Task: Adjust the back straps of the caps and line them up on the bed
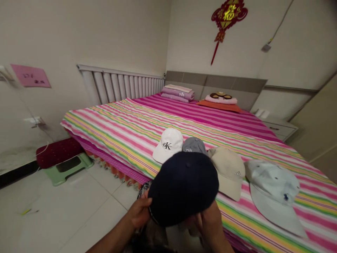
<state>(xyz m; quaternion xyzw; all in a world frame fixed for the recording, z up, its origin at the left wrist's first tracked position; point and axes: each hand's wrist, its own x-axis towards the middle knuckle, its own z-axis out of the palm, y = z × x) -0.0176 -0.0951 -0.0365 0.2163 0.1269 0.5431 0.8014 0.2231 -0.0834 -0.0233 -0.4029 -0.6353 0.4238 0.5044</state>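
Note:
Both my left hand (139,212) and my right hand (209,219) grip a dark navy baseball cap (183,186), held up at the bed's near edge with its crown toward me. Beyond it, a white CK cap (168,144) and a grey cap (194,145) lie on the striped bed sheet (110,140). To the right rest a beige cap (228,168) and a pale blue-white cap (272,195). The navy cap partly hides the grey cap and the beige cap's edge.
Folded pink bedding (178,94) and a pillow (220,100) lie against the grey headboard (216,86). A white radiator (118,84) runs along the left wall. A green stool (68,168) with a red cushion stands on the tiled floor (65,207). A nightstand (280,128) stands at the right.

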